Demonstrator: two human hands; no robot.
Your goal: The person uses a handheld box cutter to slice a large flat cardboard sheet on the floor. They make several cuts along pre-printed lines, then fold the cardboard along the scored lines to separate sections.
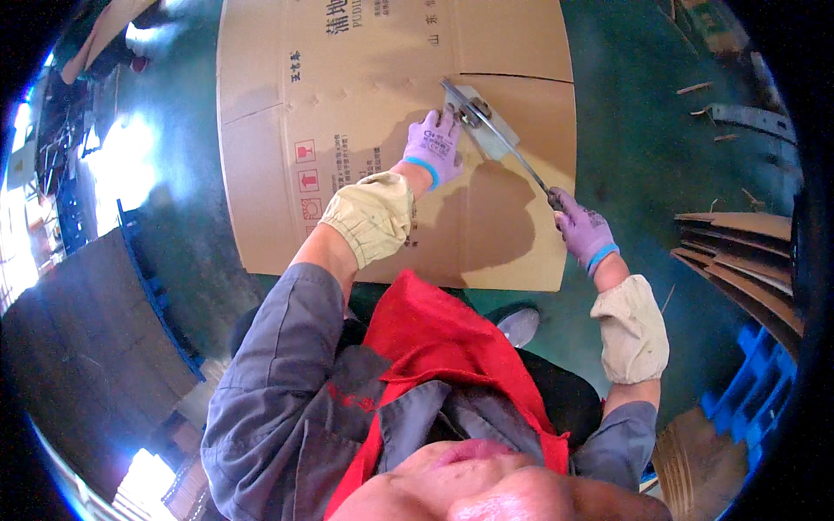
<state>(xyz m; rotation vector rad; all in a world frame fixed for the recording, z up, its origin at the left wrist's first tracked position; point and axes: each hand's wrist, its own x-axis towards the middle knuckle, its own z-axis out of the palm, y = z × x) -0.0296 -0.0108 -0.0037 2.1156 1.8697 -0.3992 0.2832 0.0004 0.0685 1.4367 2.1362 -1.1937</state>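
A large flat brown cardboard sheet point(512, 252), printed and creased, lies in front of me. On its right half rests a small pale plate point(495, 130) with a dark block-like part on it. My left hand point(433, 146), in a purple glove, lies on the cardboard with fingers stretched toward the plate's left edge; whether they touch it I cannot tell. My right hand point(582, 227), also gloved in purple, is closed round the dark handle of a long thin metal tool point(521, 161). The tool slants far left across the plate.
Stacked cardboard sheets point(743, 260) stand at the right, near a blue pallet point(747, 391). A grey metal piece point(751, 120) and scraps lie on the green floor point(621, 130). Large brown boards point(78, 321) are at the left. Part of another person point(104, 43) shows at far left.
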